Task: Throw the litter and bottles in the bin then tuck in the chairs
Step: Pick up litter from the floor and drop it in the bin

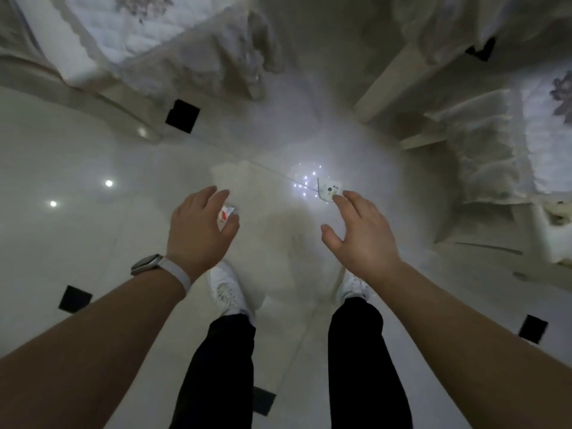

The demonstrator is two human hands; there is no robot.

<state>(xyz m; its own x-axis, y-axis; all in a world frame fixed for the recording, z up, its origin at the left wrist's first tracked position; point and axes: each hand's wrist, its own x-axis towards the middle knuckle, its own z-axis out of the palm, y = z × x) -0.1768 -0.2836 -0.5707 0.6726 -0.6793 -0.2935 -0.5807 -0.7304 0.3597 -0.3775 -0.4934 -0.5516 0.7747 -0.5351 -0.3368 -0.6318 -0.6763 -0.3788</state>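
Two bits of litter in play on the glossy tiled floor [93,150]. On the left, our left hand [201,226] curves over a red-and-white wrapper [227,212]; we can't tell if it's gripped or merely covered. On the right, our right hand [362,230] is spread and holding nothing, fingertips [338,198] at the edge of a white paper scrap [328,189]. The danger: flat paper may skate away on slick tile, and a loose left hold could drop the wrapper. No bin in sight.
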